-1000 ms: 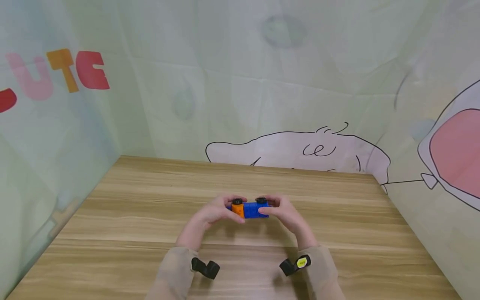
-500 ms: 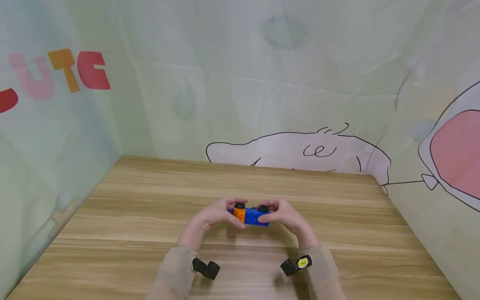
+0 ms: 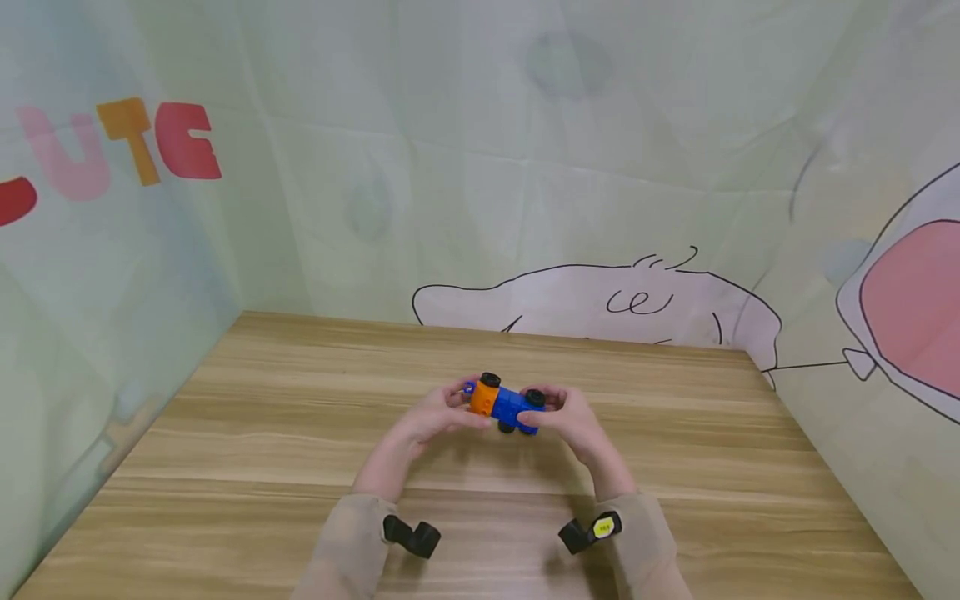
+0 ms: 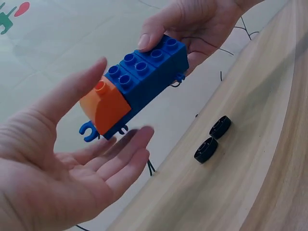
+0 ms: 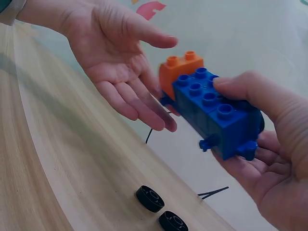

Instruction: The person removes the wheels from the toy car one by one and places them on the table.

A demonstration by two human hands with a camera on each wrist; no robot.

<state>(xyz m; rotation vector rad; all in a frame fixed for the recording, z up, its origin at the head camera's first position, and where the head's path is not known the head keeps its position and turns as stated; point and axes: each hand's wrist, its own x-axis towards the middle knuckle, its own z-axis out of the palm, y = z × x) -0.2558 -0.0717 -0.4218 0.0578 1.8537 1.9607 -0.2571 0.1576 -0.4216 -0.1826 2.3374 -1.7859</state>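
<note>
A toy vehicle of blue and orange bricks (image 3: 508, 406) is held over the table, tilted, its orange end (image 4: 108, 106) toward my left hand. A small blue hook (image 4: 88, 132) sticks out at that end. My right hand (image 5: 269, 125) grips the blue end, thumb on top by the studs and fingers beneath. My left hand (image 4: 72, 159) is spread around the orange end, thumb above and fingers below; whether it touches is unclear. Black wheels (image 3: 490, 379) sit on the far side; the near side shows bare axle pegs (image 5: 208, 143). Two loose black wheels (image 4: 206, 149) stand on the table below.
The wood-grain table (image 3: 300, 467) reaches back to a printed cloth wall (image 3: 480, 208) and is bordered by cloth at left and right. Black wrist cameras (image 3: 412, 537) are strapped on both forearms.
The toy vehicle has tilted, its orange end swinging away from me. My left fingers have loosened from that end. My right hand keeps its grip. The loose wheels have come into sight below.
</note>
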